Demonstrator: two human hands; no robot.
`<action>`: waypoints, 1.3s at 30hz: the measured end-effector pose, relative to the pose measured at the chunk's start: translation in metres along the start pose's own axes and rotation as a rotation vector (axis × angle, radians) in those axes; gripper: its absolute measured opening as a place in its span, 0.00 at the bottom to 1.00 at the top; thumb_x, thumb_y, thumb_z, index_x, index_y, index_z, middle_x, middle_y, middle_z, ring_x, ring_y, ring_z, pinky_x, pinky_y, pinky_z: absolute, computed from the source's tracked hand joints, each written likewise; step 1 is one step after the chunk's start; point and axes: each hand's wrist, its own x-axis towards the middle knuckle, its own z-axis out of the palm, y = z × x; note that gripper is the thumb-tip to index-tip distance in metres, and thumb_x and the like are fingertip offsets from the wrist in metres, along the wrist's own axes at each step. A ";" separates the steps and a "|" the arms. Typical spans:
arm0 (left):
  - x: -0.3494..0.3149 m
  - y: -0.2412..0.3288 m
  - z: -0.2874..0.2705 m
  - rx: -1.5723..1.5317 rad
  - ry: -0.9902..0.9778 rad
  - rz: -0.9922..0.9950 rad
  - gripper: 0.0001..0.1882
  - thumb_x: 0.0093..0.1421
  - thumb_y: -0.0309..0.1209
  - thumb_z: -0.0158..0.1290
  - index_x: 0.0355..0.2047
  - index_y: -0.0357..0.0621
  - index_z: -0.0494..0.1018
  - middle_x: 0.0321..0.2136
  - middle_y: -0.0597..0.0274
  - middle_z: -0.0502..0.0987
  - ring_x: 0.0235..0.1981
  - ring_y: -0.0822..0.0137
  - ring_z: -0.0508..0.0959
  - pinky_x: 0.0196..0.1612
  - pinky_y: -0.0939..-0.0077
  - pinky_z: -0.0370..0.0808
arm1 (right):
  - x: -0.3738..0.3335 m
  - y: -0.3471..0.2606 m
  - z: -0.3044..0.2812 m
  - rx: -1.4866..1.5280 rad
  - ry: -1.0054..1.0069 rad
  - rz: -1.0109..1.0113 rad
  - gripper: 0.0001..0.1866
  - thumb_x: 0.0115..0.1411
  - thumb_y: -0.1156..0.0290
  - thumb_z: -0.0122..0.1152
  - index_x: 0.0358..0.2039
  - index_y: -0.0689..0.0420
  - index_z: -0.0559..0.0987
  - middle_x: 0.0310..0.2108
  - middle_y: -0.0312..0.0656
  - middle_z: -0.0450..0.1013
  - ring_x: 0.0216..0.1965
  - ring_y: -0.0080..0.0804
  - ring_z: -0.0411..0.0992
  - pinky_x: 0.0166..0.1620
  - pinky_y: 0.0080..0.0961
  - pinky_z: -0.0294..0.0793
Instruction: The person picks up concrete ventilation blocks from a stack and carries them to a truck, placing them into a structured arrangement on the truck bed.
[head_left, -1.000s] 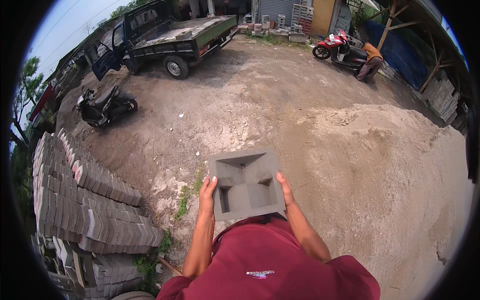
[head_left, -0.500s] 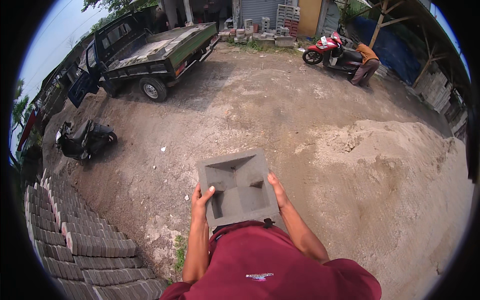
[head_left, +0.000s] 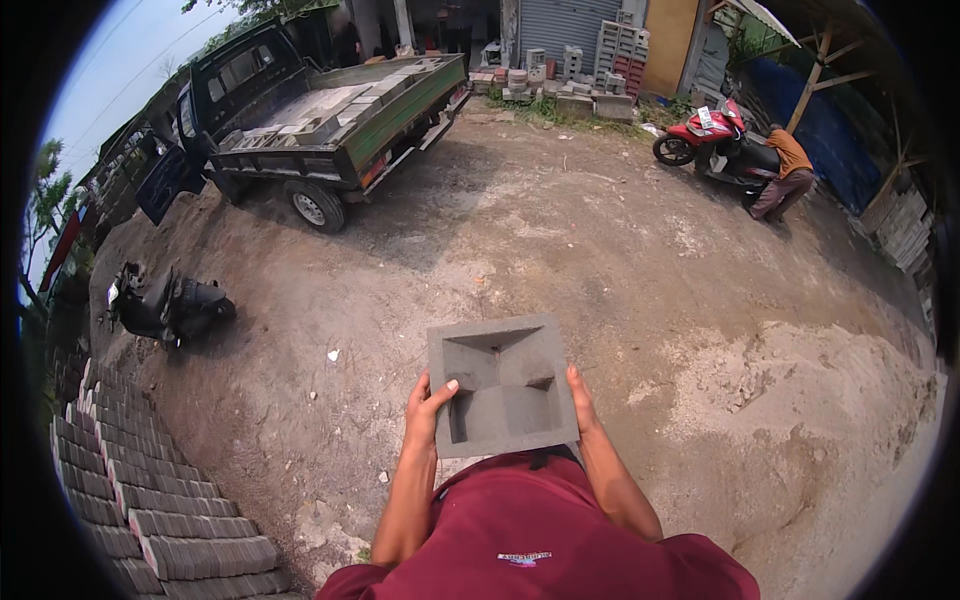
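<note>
In the near middle, just beyond your maroon shirt [head_left: 530,525], your left hand [head_left: 426,413] and right hand [head_left: 585,405] hold a grey concrete block [head_left: 503,395] between them; a flatbed truck [head_left: 285,162] stands far left.

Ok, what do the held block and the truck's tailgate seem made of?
Block: probably concrete, matte and unglazed; its even grey, dull faces suggest it. Tailgate: likely painted metal, from its dull green coat, though wood can't be ruled out.
</note>
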 end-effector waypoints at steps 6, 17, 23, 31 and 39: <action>0.191 0.012 0.033 -0.030 0.074 0.035 0.32 0.53 0.30 0.59 0.58 0.36 0.63 0.46 0.53 0.74 0.45 0.63 0.76 0.48 0.70 0.73 | 0.221 -0.031 -0.045 -0.067 -0.126 0.059 0.35 0.67 0.47 0.44 0.65 0.61 0.58 0.60 0.45 0.61 0.60 0.34 0.60 0.62 0.32 0.58; 0.511 0.070 0.082 -0.052 0.149 0.138 0.29 0.56 0.36 0.58 0.55 0.35 0.65 0.44 0.54 0.75 0.43 0.63 0.77 0.45 0.72 0.74 | 0.557 -0.080 -0.073 -0.124 -0.164 0.033 0.34 0.65 0.53 0.47 0.64 0.62 0.58 0.59 0.45 0.62 0.60 0.33 0.60 0.62 0.29 0.57; 0.735 0.105 0.079 -0.068 0.071 0.151 0.30 0.61 0.39 0.53 0.60 0.35 0.62 0.50 0.55 0.73 0.49 0.65 0.74 0.51 0.73 0.70 | 0.767 -0.065 -0.096 -0.047 -0.102 -0.036 0.32 0.65 0.54 0.47 0.63 0.62 0.60 0.57 0.46 0.64 0.58 0.33 0.63 0.59 0.29 0.61; 0.961 0.157 0.098 -0.016 0.043 0.060 0.37 0.61 0.39 0.54 0.65 0.34 0.54 0.59 0.51 0.65 0.59 0.63 0.67 0.60 0.73 0.61 | 0.990 -0.085 -0.113 0.081 -0.031 0.049 0.29 0.65 0.54 0.46 0.59 0.61 0.64 0.52 0.45 0.68 0.53 0.35 0.67 0.55 0.32 0.67; 1.188 0.204 0.122 -0.087 0.144 0.145 0.38 0.61 0.37 0.56 0.66 0.35 0.52 0.60 0.50 0.64 0.60 0.62 0.65 0.60 0.71 0.62 | 1.265 -0.078 -0.149 0.032 -0.107 0.067 0.27 0.65 0.55 0.47 0.59 0.59 0.64 0.52 0.43 0.68 0.53 0.32 0.68 0.55 0.29 0.67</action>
